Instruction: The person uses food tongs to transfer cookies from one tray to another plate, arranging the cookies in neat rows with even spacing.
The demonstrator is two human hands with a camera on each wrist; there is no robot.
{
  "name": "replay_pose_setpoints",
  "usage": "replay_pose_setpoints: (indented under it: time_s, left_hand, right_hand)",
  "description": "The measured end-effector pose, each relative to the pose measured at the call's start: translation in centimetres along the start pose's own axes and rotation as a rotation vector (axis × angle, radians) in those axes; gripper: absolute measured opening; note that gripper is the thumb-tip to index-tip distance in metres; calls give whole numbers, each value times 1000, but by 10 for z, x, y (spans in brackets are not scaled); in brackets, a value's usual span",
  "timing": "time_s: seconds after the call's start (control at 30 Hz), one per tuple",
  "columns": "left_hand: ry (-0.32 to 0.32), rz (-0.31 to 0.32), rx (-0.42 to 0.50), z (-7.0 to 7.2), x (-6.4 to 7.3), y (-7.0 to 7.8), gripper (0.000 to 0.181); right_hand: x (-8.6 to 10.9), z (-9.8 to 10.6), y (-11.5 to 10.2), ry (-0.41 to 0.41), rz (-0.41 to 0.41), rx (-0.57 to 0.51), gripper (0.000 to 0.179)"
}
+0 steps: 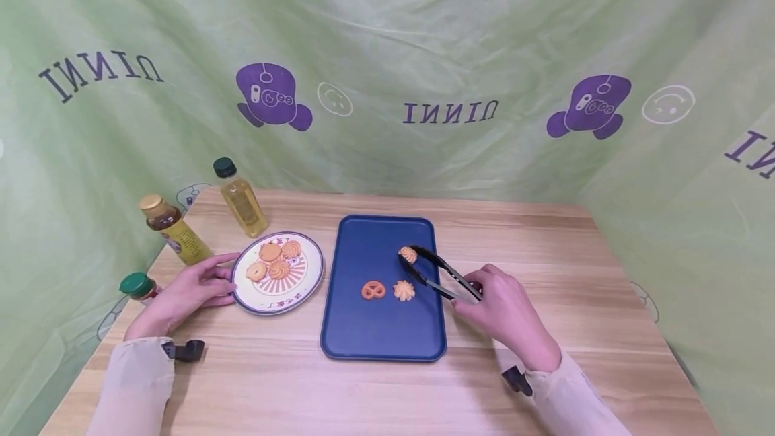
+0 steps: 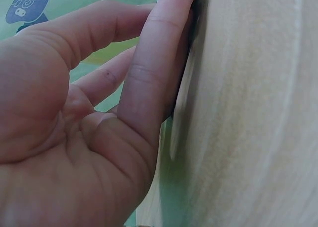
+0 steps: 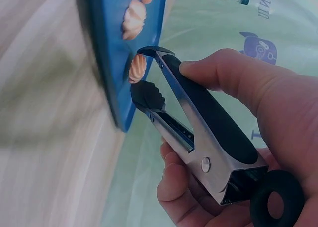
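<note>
At the left, a round white plate (image 1: 311, 262) with a blue rim bears several cookies (image 1: 270, 252). My left hand (image 1: 192, 290) pinches its left rim, with fingers above and below the edge in the left wrist view. My right hand (image 1: 505, 305) holds metal tongs (image 3: 218, 115) with black grips and scalloped black tips. Between those tips is a swirled cookie (image 1: 408, 255), low over the blue tray (image 1: 381, 335). Nearer me on the tray lie a star-shaped cookie (image 1: 403, 291) and a brown pretzel-shaped cookie (image 1: 366, 292).
Behind the plate stands a bottle of yellow oil (image 1: 243, 207) with a dark cap. A brown-capped bottle (image 1: 184, 239) and a green-capped jar (image 1: 138, 286) are by the left table edge, close to my left hand. Green curtain (image 1: 375, 32) surrounds the wooden table (image 1: 545, 241).
</note>
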State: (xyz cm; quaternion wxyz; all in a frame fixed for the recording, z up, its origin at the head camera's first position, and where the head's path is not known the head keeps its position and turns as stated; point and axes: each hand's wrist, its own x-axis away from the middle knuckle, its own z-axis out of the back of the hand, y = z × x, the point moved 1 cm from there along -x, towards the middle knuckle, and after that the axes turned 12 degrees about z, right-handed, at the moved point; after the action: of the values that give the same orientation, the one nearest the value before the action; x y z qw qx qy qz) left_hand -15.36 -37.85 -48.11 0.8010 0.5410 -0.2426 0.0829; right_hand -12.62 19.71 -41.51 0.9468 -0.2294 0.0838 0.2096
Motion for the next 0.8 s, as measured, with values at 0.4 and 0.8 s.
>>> replay_pose_setpoints:
  time_s: [0.4,0.8]
  left_hand:
    - [2,-2,10,0,-2,-1,79]
    - [-1,-32,43,-3,0,3,77]
  right_hand:
    - [-30,-15,-30,-53,-3,-78,41]
    - [-48,-33,-61,-83,55,-141,39]
